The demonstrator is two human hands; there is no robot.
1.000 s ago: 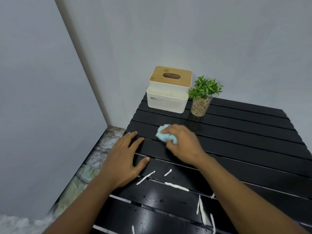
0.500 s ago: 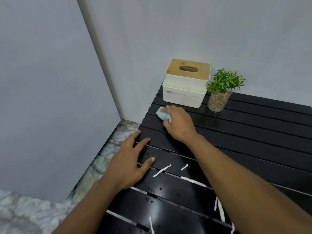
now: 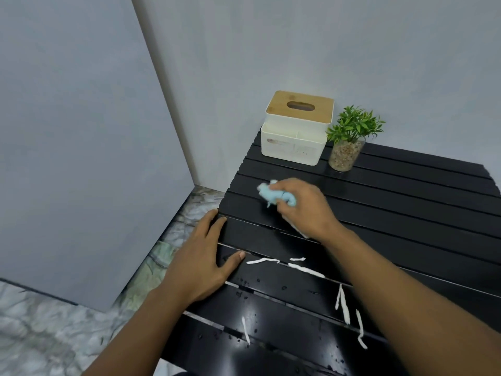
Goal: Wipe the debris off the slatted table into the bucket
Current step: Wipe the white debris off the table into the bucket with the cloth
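My right hand (image 3: 306,210) is clenched round a light blue cloth (image 3: 273,195), which bunches out past the fingers toward the left. It sits low over the far left part of the table (image 3: 406,202). I cannot tell whether the cloth touches the slats.

My left hand (image 3: 200,264) lies flat and released on the table's left edge. Its fingers are straight along the rim and the thumb is spread inward onto a slat.

The debris (image 3: 306,270) is thin white strips on the near slats. Three lie just right of my left thumb, between the two hands. Several more lie closer to me, one by itself near the left and a cluster beside my right forearm. Water drops dot those near slats.

Past the left edge there is a strip of marbled floor (image 3: 40,321) between the table and the grey wall (image 3: 67,131). The far edge meets the back wall.

A box (image 3: 298,128) with a wooden lid stands in the far left corner, and a plant (image 3: 349,139) in a glass jar stands just beside it on the right. A few slats separate the cloth from the box. To the right of my right hand the dark slats run wide to the table's right edge.
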